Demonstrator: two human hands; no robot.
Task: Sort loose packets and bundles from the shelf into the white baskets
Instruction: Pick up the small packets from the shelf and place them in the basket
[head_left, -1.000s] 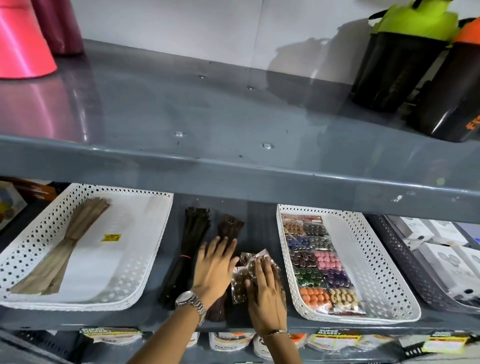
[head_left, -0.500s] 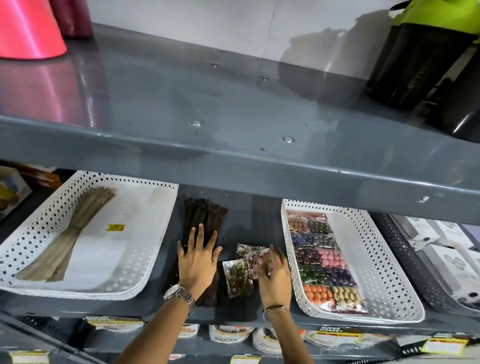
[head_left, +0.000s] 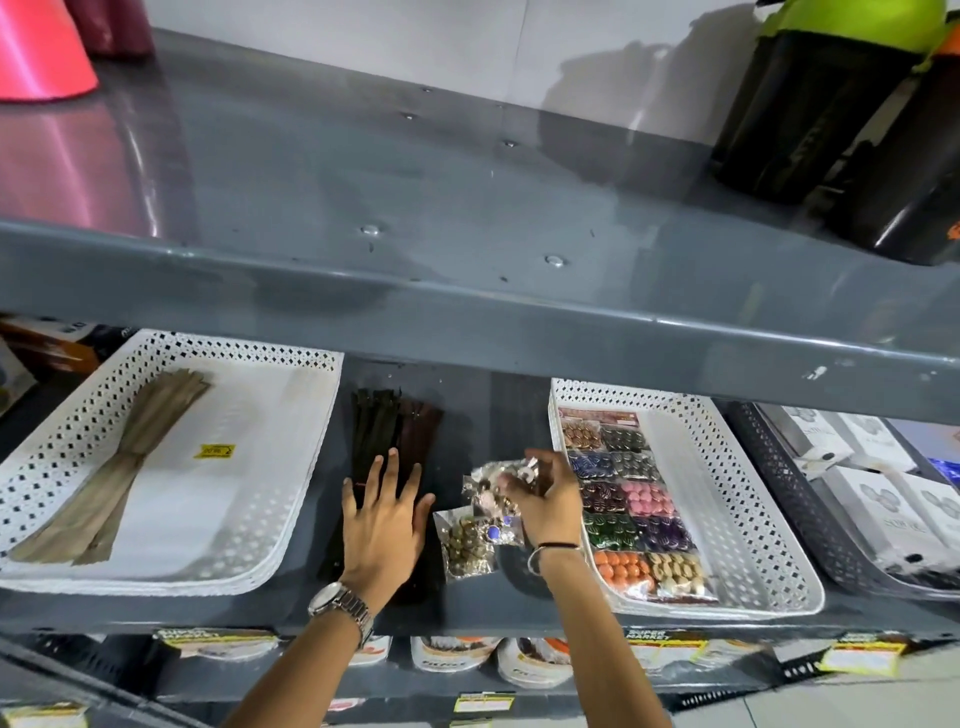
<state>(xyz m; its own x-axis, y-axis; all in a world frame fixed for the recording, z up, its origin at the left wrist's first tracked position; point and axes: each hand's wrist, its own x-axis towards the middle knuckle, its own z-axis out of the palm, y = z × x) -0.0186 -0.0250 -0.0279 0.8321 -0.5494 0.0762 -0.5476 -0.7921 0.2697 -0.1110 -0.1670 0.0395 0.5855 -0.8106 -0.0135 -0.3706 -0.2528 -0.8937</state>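
Observation:
Two white perforated baskets stand on the grey shelf. The left basket (head_left: 93, 410) holds a tan bundle (head_left: 130, 462) and a yellow tag. The right basket (head_left: 748, 519) holds a sheet of coloured bead packets (head_left: 631, 499). Between them lie dark bundles (head_left: 395, 426), and my left hand (head_left: 384, 525) rests flat on them with fingers spread. My right hand (head_left: 545, 499) is closed on a small clear packet of trinkets (head_left: 493, 480), lifted just left of the right basket. Another clear packet (head_left: 467, 543) lies on the shelf below it.
The upper grey shelf's edge (head_left: 467, 322) overhangs the work area. A dark basket (head_left: 800, 499) with white boxes stands at the right. Black bottles (head_left: 810, 104) and a pink cone (head_left: 41, 52) sit on the upper shelf. Packaged goods and price tags line the shelf below.
My right hand has picked a clear packet off the pile and raised it toward the right basket. My left hand has slid left onto the dark bundles.

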